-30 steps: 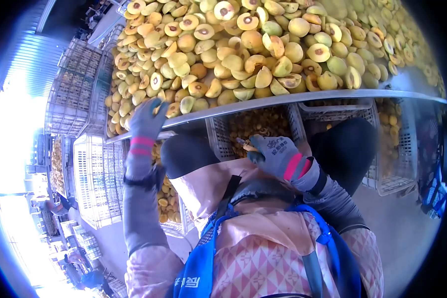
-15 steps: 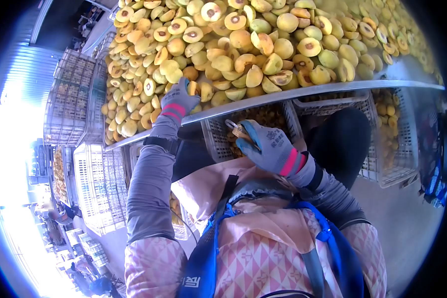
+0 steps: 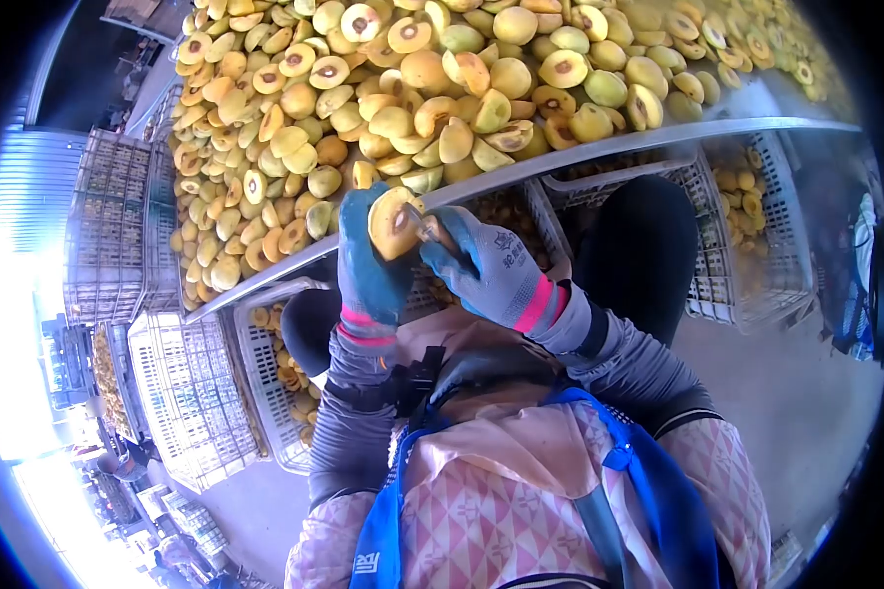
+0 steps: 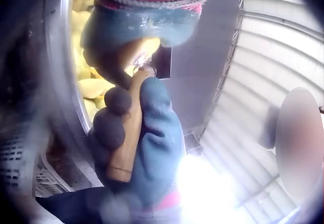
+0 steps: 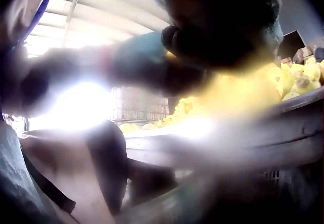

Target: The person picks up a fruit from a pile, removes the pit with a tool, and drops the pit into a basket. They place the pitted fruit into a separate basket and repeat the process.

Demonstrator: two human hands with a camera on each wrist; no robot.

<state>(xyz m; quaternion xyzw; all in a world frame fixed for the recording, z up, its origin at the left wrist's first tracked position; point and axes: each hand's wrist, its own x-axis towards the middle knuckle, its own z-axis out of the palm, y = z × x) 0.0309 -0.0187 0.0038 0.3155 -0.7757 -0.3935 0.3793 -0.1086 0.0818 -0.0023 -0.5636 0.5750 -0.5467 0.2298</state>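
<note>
My gloved left hand [image 3: 371, 270] holds a halved yellow peach [image 3: 395, 224], its cut face with the brown centre turned toward the right hand. In my gloved right hand [image 3: 491, 270] is a pitting tool with a wooden handle [image 4: 129, 133], the fingers wrapped round it. The tool's metal tip [image 4: 144, 64] meets the cut face of the fruit in the left wrist view. Both hands are together just in front of the metal table rim [image 3: 521, 162]. The right wrist view is dark and blurred around the hands.
Halved peaches [image 3: 393, 123] are heaped over the table. Below its rim stand plastic crates, one with fruit [image 3: 265, 378] on the left and another [image 3: 781, 231] on the right. Wire-sided crates [image 3: 118, 221] are stacked at the left. My knees are under the table edge.
The left hand reached to the heap, took a peach half and drew it back toward my body. The right hand moved left and up, bringing the tool to the fruit.
</note>
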